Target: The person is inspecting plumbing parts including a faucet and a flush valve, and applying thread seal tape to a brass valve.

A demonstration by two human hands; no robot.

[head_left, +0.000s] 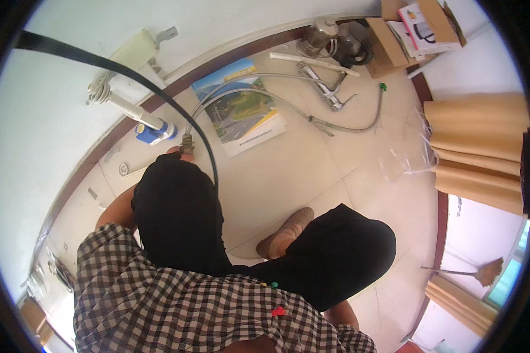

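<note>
Beyond my left knee, the fingers of my left hand [185, 156] close round a brass fitting [186, 143]; the rest of the hand is behind the knee. Braided metal hoses [265, 92] run from that fitting across the floor. They cross a booklet [232, 112] with a landscape cover. One hose reaches a chrome faucet [325, 88] lying on its side; another ends in a green cap [383, 87]. Only the right forearm shows, beside my right thigh; its hand is out of sight.
A white drain pipe with a blue-and-white fitting [153, 132] stands left by the wall. Glass jugs [321, 38] and an open cardboard box [388, 44] are at the back. Clear plastic wrapping [415, 156] lies near a tan curtain [477, 147]. A black cable [129, 72] hangs across the view.
</note>
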